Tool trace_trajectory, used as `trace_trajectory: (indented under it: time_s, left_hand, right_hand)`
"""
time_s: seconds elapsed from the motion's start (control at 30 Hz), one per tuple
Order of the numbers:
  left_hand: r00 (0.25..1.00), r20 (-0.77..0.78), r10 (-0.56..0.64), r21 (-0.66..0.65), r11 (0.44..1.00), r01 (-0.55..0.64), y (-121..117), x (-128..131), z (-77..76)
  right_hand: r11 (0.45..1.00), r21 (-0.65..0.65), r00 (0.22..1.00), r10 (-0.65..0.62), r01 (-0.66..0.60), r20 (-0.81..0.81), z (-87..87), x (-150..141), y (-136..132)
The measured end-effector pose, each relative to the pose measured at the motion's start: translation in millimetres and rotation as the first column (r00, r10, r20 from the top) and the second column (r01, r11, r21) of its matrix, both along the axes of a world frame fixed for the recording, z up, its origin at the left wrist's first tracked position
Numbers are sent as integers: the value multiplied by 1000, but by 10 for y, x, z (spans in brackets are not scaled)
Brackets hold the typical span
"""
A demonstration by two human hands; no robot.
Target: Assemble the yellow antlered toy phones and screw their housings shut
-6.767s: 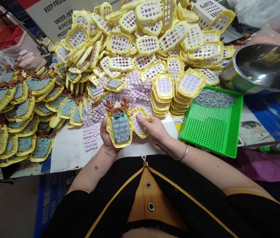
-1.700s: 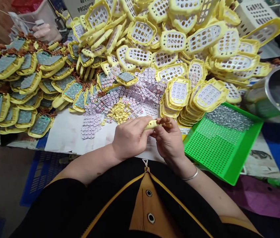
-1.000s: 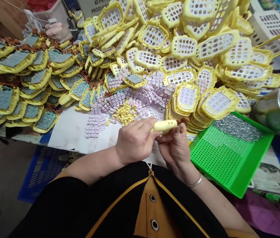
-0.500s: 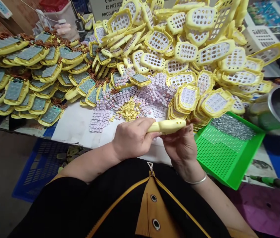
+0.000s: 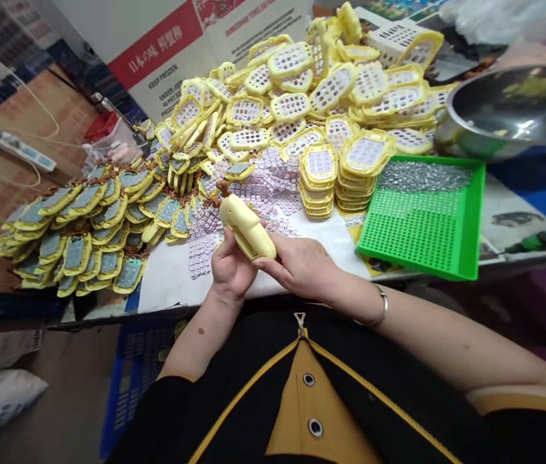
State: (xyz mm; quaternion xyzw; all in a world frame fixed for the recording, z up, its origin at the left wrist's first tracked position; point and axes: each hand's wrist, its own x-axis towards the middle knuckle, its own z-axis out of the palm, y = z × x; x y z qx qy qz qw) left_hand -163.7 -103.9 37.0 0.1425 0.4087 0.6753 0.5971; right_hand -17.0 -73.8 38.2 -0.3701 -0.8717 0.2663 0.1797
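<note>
A pale yellow toy phone [image 5: 248,227] with brown antler-like pieces at its far end is between my hands, back side up and tilted. My left hand [image 5: 234,267] is closed around its left side, thumb along the edge. From the right, my right hand [image 5: 302,263] grips the near end with thumb and fingers. Just beyond lie sheets of small white-and-purple printed keys [image 5: 273,177]. Stacked yellow front covers [image 5: 320,164] with white hole-filled panels stand to the right of them. The phone's front face is hidden.
On the left are piled yellow halves with grey keypads [image 5: 75,251]; loose yellow covers [image 5: 292,58] heap at the back. A green perforated tray [image 5: 422,241] holds small silvery screws [image 5: 422,175]. Behind it stands a metal bowl [image 5: 466,138]. A blue crate [image 5: 131,374] sits below the table edge.
The toy phone has turned from lying edge-on and level to tilted, with its back up and antlers away from me. Both hands have shifted their grip, and the camera view has swung.
</note>
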Motion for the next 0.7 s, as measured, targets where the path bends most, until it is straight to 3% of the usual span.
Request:
trace_trajectory:
  time_s: [0.17, 0.3, 0.47, 0.7]
  left_hand:
    - [997, -43, -57, -19, 998, 57, -113, 153, -105]
    - [976, -185, -115, 32, 992, 123, -172, 82, -200]
    - [875, -442, -197, 62, 966, 249, -255, -12, -267]
    - [772, -556, -307, -29, 936, 352, -358, 69, -311]
  right_hand:
    - [984, 173, 991, -57, 35, 121, -11, 21, -123]
    - [984, 178, 994, 0, -20, 111, 3, 109, -136]
    - [973, 228, 999, -37, 43, -33, -24, 167, -146]
    - [897, 441, 992, 67, -13, -107, -154, 135, -167]
